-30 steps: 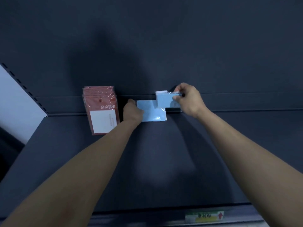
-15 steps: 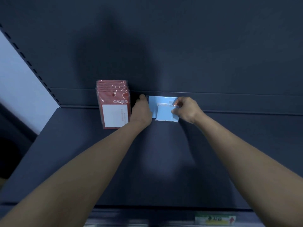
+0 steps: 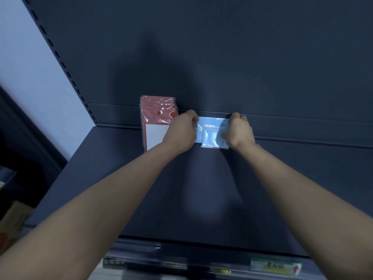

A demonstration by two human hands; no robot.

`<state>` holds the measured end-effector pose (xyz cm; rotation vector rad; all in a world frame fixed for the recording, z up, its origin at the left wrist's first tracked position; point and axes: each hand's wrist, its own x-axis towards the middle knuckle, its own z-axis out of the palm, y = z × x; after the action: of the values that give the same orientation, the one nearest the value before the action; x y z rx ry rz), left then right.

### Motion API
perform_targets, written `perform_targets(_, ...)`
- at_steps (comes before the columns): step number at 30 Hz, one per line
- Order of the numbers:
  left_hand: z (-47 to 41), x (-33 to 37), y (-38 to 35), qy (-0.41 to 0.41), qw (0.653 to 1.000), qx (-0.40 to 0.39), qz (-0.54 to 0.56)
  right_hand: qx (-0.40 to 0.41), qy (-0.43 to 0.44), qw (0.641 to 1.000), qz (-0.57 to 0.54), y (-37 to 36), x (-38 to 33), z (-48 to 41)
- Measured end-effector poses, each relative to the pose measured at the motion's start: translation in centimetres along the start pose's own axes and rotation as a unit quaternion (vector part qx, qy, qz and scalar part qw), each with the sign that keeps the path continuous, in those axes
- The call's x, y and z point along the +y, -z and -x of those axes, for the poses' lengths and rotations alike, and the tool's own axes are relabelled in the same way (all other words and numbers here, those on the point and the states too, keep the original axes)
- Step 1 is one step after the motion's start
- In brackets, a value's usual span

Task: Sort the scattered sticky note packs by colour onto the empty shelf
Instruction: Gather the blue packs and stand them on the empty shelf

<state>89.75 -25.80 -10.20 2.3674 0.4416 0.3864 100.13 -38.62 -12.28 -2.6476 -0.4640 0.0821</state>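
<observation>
Nearest us, below our forearms, a price label (image 3: 272, 266) sits on the shelf (image 3: 201, 188) front edge. Further in, left hand (image 3: 182, 131) & right hand (image 3: 240, 132) each grip one side of the blue packs (image 3: 210, 134) between them, at the shelf's rear. Just left of the left hand: red packs (image 3: 155, 126), stacked vs. the back wall.

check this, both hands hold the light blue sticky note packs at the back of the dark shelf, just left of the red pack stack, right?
Wrong side. In the head view the left hand and right hand do hold the light blue sticky note packs at the back of the dark shelf, but just right of the red pack stack, not left.
</observation>
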Motion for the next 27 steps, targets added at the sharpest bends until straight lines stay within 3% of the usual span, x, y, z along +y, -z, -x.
perform_targets(6, 1.5, -0.6, 2.5, 0.000, 1.000, 0.024, 0.020, 0.048, 0.071, 0.996, -0.032, 1.7, -3.3, 1.0)
perform_targets(13, 6.3, -4.3, 11.9, 0.010, 0.991, 0.128, -0.020, 0.046, 0.228, 0.969, -0.080, 0.7, -15.8, 5.0)
perform_targets(19, 13.9, -11.0, 22.9, 0.088, 0.969, 0.227, -0.053, -0.012, 0.353, 0.928, -0.122, -3.1, -29.0, 11.9)
perform_targets(27, 28.4, -20.3, 36.5, 0.223, 0.907, 0.331, -0.134, -0.093, 0.494, 0.851, -0.154, -9.5, -45.9, 25.0)
